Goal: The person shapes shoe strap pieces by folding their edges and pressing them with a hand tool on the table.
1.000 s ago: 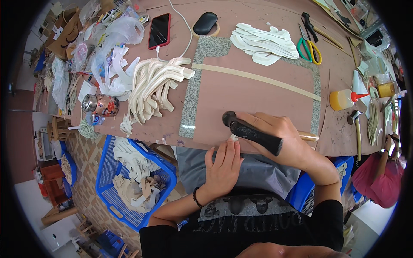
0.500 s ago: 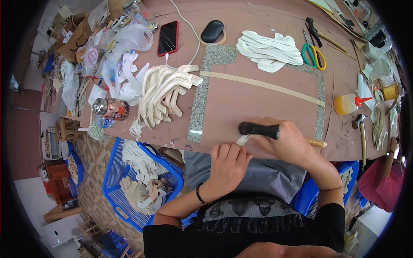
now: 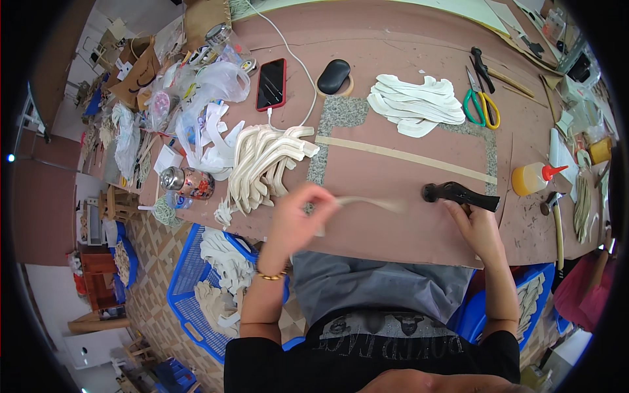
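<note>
left hand (image 3: 300, 217) pinched and blurred, right hand (image 3: 477, 230) curled, well apart

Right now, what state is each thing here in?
Left hand: closed on a pale strip, blurred
Right hand: holding a hammer
Phone: dark, cable attached
Patterned jar: lid on
Red-tipped bottle: yellow liquid inside
Blue basket: holding pale pieces
White strips: piled
Cream strips: heaped

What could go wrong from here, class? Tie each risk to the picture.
1. The hammer in the right hand might hit a finger if the left hand comes near.
2. The pale strip the left hand holds could catch the piled strips.
3. The squeeze bottle near the hammer might get knocked.
</note>
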A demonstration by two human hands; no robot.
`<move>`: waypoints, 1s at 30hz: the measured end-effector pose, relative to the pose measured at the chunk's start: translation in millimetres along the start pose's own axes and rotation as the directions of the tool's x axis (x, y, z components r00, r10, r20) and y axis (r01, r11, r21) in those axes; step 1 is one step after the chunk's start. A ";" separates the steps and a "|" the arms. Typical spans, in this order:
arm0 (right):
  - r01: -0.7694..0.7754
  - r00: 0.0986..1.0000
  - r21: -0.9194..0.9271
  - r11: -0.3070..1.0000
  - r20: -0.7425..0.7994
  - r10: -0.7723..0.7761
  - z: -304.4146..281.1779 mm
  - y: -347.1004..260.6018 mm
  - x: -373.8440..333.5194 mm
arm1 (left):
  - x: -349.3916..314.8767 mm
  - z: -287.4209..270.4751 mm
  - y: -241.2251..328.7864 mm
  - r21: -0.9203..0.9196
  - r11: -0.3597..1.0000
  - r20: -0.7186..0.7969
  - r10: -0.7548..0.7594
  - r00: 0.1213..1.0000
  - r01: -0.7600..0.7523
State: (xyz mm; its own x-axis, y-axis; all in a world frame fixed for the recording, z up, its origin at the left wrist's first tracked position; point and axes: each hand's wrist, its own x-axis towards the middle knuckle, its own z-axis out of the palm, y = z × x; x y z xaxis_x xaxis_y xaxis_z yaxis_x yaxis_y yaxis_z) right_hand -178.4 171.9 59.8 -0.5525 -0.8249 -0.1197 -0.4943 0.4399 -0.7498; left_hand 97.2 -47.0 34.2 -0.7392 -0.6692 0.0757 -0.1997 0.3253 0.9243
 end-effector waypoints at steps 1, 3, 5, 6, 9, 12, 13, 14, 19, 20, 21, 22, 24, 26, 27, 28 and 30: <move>0.007 1.000 0.010 1.000 0.001 -0.007 -1.0 -1.2 -0.3 | 0.7 -26.9 -6.4 -0.116 0.989 -0.103 -0.105 0.989 0.093; 0.008 1.000 0.011 1.000 0.009 -0.009 -2.2 -3.1 -0.9 | 2.6 -75.3 -19.0 -0.120 0.981 -0.256 -0.178 0.950 0.152; 0.024 1.000 0.041 0.999 0.017 -0.025 -2.9 -3.4 -0.9 | 8.1 -104.1 -28.3 0.056 0.944 -0.386 -0.279 0.879 0.325; 0.020 1.000 0.062 0.998 0.007 -0.020 -2.8 -2.9 -0.4 | 10.1 -106.2 -31.0 0.066 0.969 -0.349 -0.202 0.915 0.239; 0.022 0.999 0.091 0.996 0.021 -0.024 -1.9 0.9 3.1 | 22.0 -80.4 -26.2 0.799 0.577 -0.441 0.376 0.815 0.166; 0.164 0.987 0.116 0.980 -0.020 -0.162 0.7 5.6 6.8 | 62.7 -17.4 -15.8 0.670 0.725 -0.213 0.396 0.893 -0.162; 0.154 0.988 0.128 0.980 -0.044 -0.149 1.6 6.5 5.0 | 79.5 8.8 -12.2 0.627 0.738 -0.114 0.404 0.908 -0.250; 0.180 0.983 0.113 0.977 -0.055 -0.175 2.1 7.3 4.3 | 99.7 33.7 -9.0 0.565 0.744 -0.028 0.449 0.893 -0.356; 0.217 0.973 0.017 0.976 -0.085 -0.215 5.6 7.1 0.8 | 213.1 122.0 5.1 0.499 0.660 0.129 0.585 0.801 -0.562; 0.216 0.971 -0.014 0.976 -0.101 -0.216 6.0 6.5 0.1 | 227.4 129.9 7.0 0.494 0.655 0.132 0.594 0.794 -0.572; 0.249 0.960 -0.029 0.968 -0.124 -0.251 6.8 5.8 -0.1 | 239.7 137.3 8.7 0.564 0.662 0.239 0.443 0.864 -0.495; 0.250 0.961 -0.025 0.968 -0.119 -0.251 6.9 5.2 -0.7 | 250.8 143.2 10.4 0.624 0.654 0.324 0.282 0.903 -0.428; 0.240 0.961 -0.036 0.970 -0.130 -0.243 7.4 4.2 -1.1 | 268.6 143.6 12.2 0.621 0.695 0.412 0.103 0.905 -0.362; 0.211 0.970 -0.047 0.976 -0.116 -0.215 7.1 4.0 -1.0 | 278.3 140.4 12.2 0.620 0.713 0.445 0.024 0.895 -0.328; 0.227 0.965 -0.041 0.973 -0.123 -0.230 6.9 4.2 -0.8 | 277.7 138.1 10.7 0.605 0.699 0.446 0.100 0.889 -0.382; 0.242 0.961 -0.034 0.970 -0.127 -0.244 6.8 4.6 -0.5 | 276.0 135.2 9.6 0.605 0.692 0.460 0.099 0.882 -0.393; 0.242 0.962 -0.036 0.970 -0.121 -0.244 6.7 5.7 -0.1 | 265.0 129.1 7.6 0.498 0.694 0.454 0.301 0.838 -0.520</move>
State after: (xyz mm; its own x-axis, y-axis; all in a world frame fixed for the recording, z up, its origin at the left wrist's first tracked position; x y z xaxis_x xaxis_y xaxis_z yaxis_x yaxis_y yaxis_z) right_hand -176.7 172.1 51.2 -0.4922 -0.8580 0.1468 -0.6371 0.2402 -0.7324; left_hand -183.2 -135.5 13.0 -0.9721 -0.1593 0.1721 -0.0749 0.9063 0.4158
